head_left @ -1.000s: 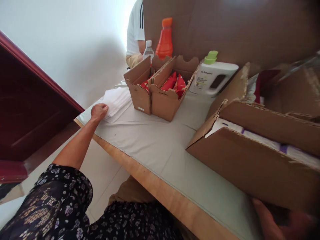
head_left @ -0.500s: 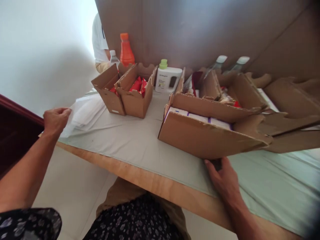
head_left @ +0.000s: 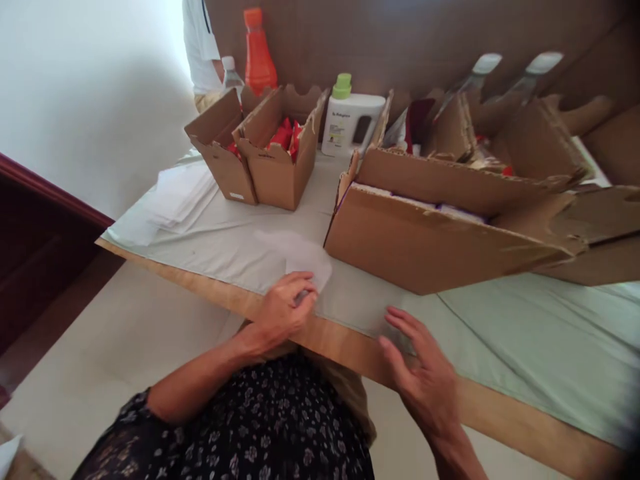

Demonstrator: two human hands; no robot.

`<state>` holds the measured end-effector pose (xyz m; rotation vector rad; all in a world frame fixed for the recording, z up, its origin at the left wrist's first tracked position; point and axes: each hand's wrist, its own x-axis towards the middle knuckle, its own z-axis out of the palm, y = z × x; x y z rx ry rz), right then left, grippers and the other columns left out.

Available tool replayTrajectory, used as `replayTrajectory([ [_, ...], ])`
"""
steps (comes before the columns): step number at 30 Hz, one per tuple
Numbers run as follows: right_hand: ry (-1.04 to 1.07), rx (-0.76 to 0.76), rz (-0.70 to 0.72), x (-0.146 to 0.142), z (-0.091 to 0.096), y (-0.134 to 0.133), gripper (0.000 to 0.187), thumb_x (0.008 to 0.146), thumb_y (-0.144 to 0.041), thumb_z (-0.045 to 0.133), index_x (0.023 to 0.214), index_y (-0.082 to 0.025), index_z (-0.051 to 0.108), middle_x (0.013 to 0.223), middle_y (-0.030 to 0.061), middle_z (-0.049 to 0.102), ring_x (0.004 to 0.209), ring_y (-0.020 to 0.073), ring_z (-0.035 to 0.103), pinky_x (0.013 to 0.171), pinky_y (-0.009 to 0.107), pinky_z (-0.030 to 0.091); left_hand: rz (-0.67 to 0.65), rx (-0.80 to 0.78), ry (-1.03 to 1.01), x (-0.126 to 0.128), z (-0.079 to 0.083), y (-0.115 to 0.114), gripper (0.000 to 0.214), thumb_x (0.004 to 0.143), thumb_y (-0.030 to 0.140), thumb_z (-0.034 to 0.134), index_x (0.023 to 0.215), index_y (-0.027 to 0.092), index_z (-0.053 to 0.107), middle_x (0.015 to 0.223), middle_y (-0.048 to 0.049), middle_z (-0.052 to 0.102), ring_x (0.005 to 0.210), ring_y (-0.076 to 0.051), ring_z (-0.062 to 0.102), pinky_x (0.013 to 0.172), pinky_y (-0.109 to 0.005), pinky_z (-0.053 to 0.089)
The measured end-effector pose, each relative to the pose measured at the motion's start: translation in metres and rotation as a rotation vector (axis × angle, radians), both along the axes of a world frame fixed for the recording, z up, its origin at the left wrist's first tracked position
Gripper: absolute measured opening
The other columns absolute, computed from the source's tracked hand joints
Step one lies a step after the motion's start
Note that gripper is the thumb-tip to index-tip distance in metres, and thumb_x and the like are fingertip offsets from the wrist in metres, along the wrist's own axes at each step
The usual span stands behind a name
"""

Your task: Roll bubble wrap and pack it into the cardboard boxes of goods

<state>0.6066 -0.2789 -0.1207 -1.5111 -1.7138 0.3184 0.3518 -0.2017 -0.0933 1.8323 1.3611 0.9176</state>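
Observation:
My left hand (head_left: 289, 301) is closed, pinching a thin translucent white plastic bag (head_left: 305, 257) over the table's front edge. The bag trails up and left from the fingers, blurred by motion. Farther left lies a stack of similar plastic bags (head_left: 183, 190) on the cloth. My right hand (head_left: 420, 357) hovers at the table edge with thumb and fingers apart and nothing in it. Just beyond it stands a long cardboard box (head_left: 440, 247) with white-and-purple packs inside, partly hidden by its front wall.
Two cardboard bins (head_left: 273, 177) with red packets stand at the back left. Behind are an orange bottle (head_left: 260, 60) and a white jug (head_left: 345, 123) with a green cap. More cardboard bins (head_left: 525, 143) and white-capped bottles fill the right. A person (head_left: 203, 53) is beyond the table.
My left hand has come right from the stack to the table's middle edge, bringing a plastic bag. My right hand has drawn back from under the long box and opened. The view has tilted down.

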Motion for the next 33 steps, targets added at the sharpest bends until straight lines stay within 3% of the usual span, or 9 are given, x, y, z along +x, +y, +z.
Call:
replayTrajectory([
  [2,0.092,-0.137,0.108,-0.012,-0.002,0.002,0.047,0.101,-0.047,0.060,0.142,-0.024,0.058,0.136,0.0139,0.072,0.117,0.0278,0.073,0.095,0.045,0.060,-0.039,-0.126,-0.063,0.021,-0.002,-0.016,0.033,0.096,0.033,0.060,0.124,0.018,0.071,0.146,-0.0170,0.065,0.102,-0.025,0.076,0.072,-0.036,0.066],
  [4,0.164,-0.230,0.149,-0.020,-0.003,0.008,0.062,0.103,-0.052,0.056,0.155,-0.023,0.043,0.138,0.0166,0.070,0.111,0.0268,0.075,0.087,0.043,0.062,-0.125,-0.175,-0.100,0.028,0.003,-0.029,0.046,0.099,0.038,0.060,0.141,0.018,0.063,0.156,-0.0184,0.057,0.112,-0.026,0.074,0.082,-0.039,0.068],
  [8,-0.012,-0.184,0.056,-0.037,-0.004,0.020,0.072,0.100,-0.059,0.058,0.157,-0.020,0.039,0.134,0.0195,0.070,0.106,0.0316,0.073,0.087,0.049,0.058,-0.166,0.027,0.007,0.008,0.010,-0.027,0.033,0.100,0.032,0.059,0.130,0.022,0.069,0.151,-0.0159,0.061,0.140,-0.029,0.059,0.113,-0.049,0.055],
  [13,-0.387,-0.052,0.063,-0.061,-0.002,0.019,0.049,0.102,-0.046,0.057,0.140,-0.016,0.058,0.128,0.0188,0.072,0.108,0.0345,0.066,0.088,0.049,0.049,0.097,0.296,0.165,-0.028,-0.004,0.043,0.059,0.090,0.029,0.069,0.146,0.018,0.054,0.150,-0.0187,0.060,0.141,-0.034,0.056,0.117,-0.056,0.048],
  [17,-0.403,-0.030,0.070,-0.077,-0.006,0.014,0.029,0.102,-0.032,0.058,0.127,-0.021,0.068,0.116,0.0126,0.076,0.103,0.0308,0.064,0.087,0.047,0.045,0.154,0.158,0.130,-0.031,-0.022,0.105,0.087,0.077,0.031,0.079,0.155,0.017,0.043,0.147,-0.0195,0.062,0.130,-0.033,0.062,0.104,-0.048,0.055],
  [21,-0.291,-0.049,0.125,-0.078,-0.007,0.014,0.027,0.101,-0.019,0.055,0.120,-0.024,0.074,0.107,0.0083,0.078,0.099,0.0268,0.066,0.089,0.045,0.047,0.080,-0.070,0.145,-0.027,-0.022,0.129,0.067,0.088,0.027,0.063,0.151,0.011,0.048,0.100,-0.0082,0.076,0.084,-0.018,0.070,0.081,-0.032,0.058],
  [27,-0.156,-0.157,0.305,-0.015,0.023,0.036,0.034,0.092,-0.012,0.049,0.102,-0.026,0.078,0.094,0.0018,0.080,0.088,0.0216,0.071,0.086,0.041,0.052,-0.053,-0.040,0.383,-0.035,-0.003,0.075,0.023,0.084,0.025,0.063,0.100,0.020,0.079,0.083,-0.0068,0.075,0.078,-0.023,0.069,0.078,-0.036,0.055],
  [30,-0.242,-0.226,0.336,0.032,0.036,0.052,0.034,0.090,-0.018,0.047,0.095,-0.028,0.080,0.091,0.0018,0.080,0.088,0.0223,0.072,0.088,0.042,0.054,-0.240,-0.006,0.605,-0.034,0.001,0.034,0.020,0.090,0.029,0.061,0.099,0.024,0.079,0.085,-0.0081,0.078,0.077,-0.026,0.071,0.073,-0.037,0.055],
  [33,-0.430,-0.204,0.178,0.064,0.039,0.055,0.034,0.090,-0.022,0.049,0.097,-0.026,0.082,0.106,0.0062,0.081,0.100,0.0277,0.071,0.093,0.049,0.052,-0.294,0.058,0.697,-0.032,0.005,0.009,0.020,0.093,0.030,0.060,0.104,0.023,0.077,0.088,-0.0090,0.078,0.076,-0.026,0.072,0.070,-0.036,0.056],
])
